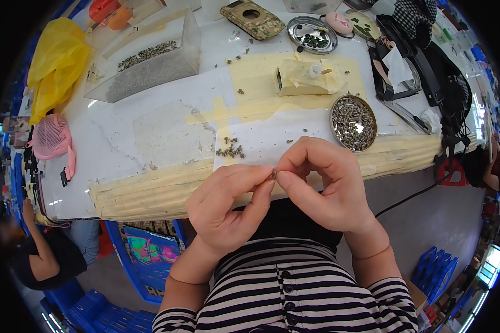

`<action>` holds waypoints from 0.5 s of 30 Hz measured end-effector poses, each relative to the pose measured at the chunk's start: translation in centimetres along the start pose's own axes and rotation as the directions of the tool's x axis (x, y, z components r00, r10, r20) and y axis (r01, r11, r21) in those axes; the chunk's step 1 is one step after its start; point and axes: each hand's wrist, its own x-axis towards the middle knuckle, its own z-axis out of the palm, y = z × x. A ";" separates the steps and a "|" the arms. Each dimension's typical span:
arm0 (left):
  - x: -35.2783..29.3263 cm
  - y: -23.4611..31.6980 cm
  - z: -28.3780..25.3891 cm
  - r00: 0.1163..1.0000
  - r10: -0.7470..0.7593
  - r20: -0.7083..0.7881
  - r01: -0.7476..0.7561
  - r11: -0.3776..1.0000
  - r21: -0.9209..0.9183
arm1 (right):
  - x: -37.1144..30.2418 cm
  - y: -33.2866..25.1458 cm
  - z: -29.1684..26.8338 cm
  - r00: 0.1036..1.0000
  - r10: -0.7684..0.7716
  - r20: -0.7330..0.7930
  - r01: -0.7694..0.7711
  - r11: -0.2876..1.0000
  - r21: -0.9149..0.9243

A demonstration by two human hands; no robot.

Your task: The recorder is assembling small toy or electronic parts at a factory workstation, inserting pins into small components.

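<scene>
I see left hand (pixel 228 208) and right hand (pixel 330 188) meeting, both pinched on a tiny part (pixel 274 174) over the taped table edge (pixel 144 194); loose metal pieces (pixel 231 149) lie just beyond.

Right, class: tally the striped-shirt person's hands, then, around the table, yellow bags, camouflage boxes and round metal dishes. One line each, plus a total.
Hands: 2 (left hand, right hand)
Yellow bag: 1
Camouflage box: 1
Round metal dishes: 2 (dish of green pieces, dish of metal parts)
Total: 6

Pinched piece (pixel 274 174) partly hidden; indistinct
</scene>
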 end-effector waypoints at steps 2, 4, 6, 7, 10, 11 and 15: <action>0.3 0.1 -0.5 0.998 -0.021 0.067 0.024 0.999 -0.041 | 0.1 -0.1 -0.2 1.000 0.005 0.019 -0.005 1.000 0.000; 0.4 0.2 -0.8 0.992 -0.049 0.113 0.058 0.995 -0.079 | 0.1 -0.1 -0.2 1.000 0.002 0.025 -0.002 1.000 0.007; 0.3 0.2 -0.9 0.987 -0.085 0.137 0.101 0.988 -0.115 | 0.1 0.1 -0.2 0.999 -0.041 0.028 0.042 0.999 -0.031; 0.3 0.2 -0.8 0.991 -0.049 0.122 0.057 0.996 -0.066 | 0.2 0.4 -0.3 0.996 -0.082 0.030 0.084 0.994 -0.072; 0.3 0.2 -0.5 0.996 0.045 0.082 -0.050 0.997 0.060 | 0.3 0.5 -0.2 0.989 -0.145 0.021 0.146 0.978 -0.151; 0.2 0.2 -0.3 0.996 0.066 0.066 -0.072 0.994 0.086 | 0.3 0.5 -0.2 0.988 -0.156 0.014 0.156 0.973 -0.171; 0.0 0.1 -0.4 0.998 -0.017 0.054 0.018 1.000 -0.009 | 0.2 0.6 -0.2 0.984 -0.180 0.012 0.180 0.973 -0.146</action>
